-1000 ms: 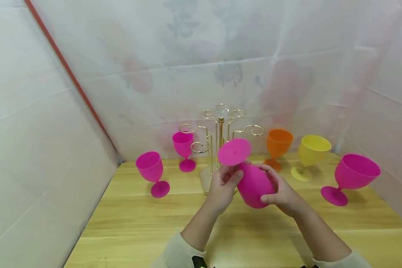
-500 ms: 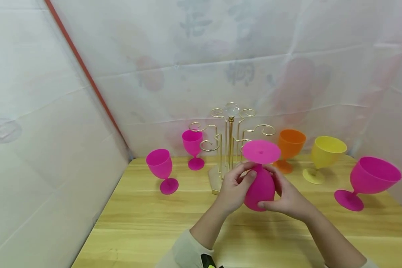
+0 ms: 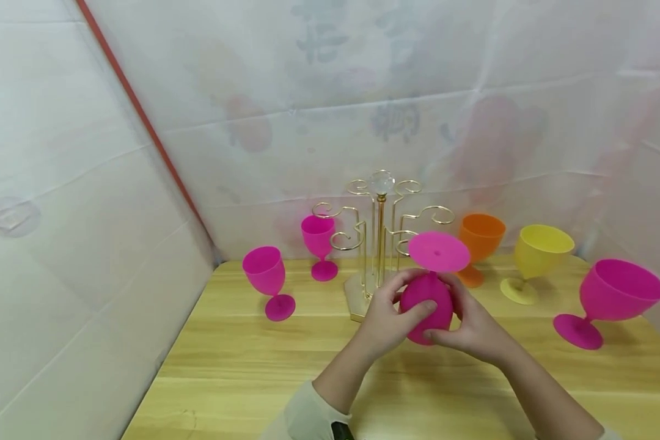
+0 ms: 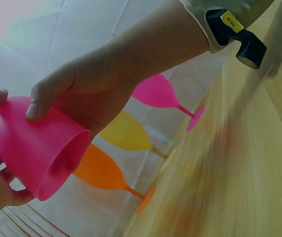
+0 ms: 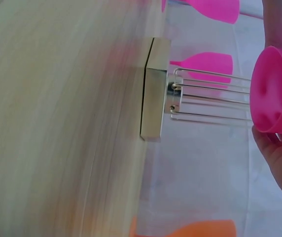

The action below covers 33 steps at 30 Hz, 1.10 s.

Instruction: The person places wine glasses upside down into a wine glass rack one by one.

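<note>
Between both hands a pink goblet (image 3: pixel 426 305) hangs upside down, its round foot on top and its bowl facing the table. My left hand (image 3: pixel 387 318) grips the bowl from the left, thumb across its front. On the other side my right hand (image 3: pixel 473 330) holds the bowl, thumb near the rim. In the left wrist view the bowl's open mouth (image 4: pixel 64 165) shows, with the right hand's thumb pressed on the outside. Just behind the goblet stands a gold wire rack (image 3: pixel 381 244) with curled arms and a clear ball on top; no goblet hangs on it.
Two pink goblets, a nearer one (image 3: pixel 266 275) and a farther one (image 3: pixel 319 241), stand upright left of the rack. To its right stand an orange goblet (image 3: pixel 481 238), a yellow goblet (image 3: pixel 541 250) and another pink goblet (image 3: pixel 618 290). Cloth walls (image 3: pixel 286 153) enclose the wooden table (image 3: pixel 242 379).
The pink goblet has turned from tilted to nearly straight upside down. My left thumb has moved from near the stem down onto the bowl. The view has shifted slightly left.
</note>
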{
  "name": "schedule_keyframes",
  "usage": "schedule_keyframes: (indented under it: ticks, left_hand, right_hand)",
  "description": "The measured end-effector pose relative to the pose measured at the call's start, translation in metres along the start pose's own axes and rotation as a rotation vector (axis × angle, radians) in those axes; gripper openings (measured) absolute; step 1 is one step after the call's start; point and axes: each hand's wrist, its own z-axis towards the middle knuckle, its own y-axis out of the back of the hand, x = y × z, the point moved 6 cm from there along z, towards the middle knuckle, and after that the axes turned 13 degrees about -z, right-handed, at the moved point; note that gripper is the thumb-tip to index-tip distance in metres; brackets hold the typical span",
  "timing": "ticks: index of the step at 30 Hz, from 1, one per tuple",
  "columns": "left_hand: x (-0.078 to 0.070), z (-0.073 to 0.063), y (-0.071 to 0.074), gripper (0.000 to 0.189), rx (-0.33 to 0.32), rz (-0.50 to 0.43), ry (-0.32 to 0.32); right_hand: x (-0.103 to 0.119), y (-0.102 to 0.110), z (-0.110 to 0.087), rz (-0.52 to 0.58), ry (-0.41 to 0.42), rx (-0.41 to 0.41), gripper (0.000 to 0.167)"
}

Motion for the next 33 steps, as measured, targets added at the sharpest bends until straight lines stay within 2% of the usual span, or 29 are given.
schedule_keyframes:
  ticks: [3, 8, 22, 33]
  left_hand:
    - [-0.0010, -0.0009, 0.0004, 0.047, 0.008, 0.024, -0.013]
    - [0.0001, -0.0021, -0.0013, 0.053, 0.006, 0.044, 0.011]
    - [-0.0004, 0.0016, -0.0008, 0.053, 0.008, 0.071, -0.004]
    - [0.0037, 0.0029, -0.0011, 0.056, -0.014, 0.078, 0.009]
  right_hand:
    - [-0.0004, -0.0017, 0.0011, 0.009, 0.002, 0.004, 0.090]
    - [-0.0005, -0.0010, -0.0009, 0.008, 0.009, -0.007, 0.090]
    - [-0.0036, 0.0021, 0.0027, -0.056, -0.038, -0.033, 0.092]
    - [-0.0075, 0.0050, 0.0037, -0.119, -0.065, -0.050, 0.094]
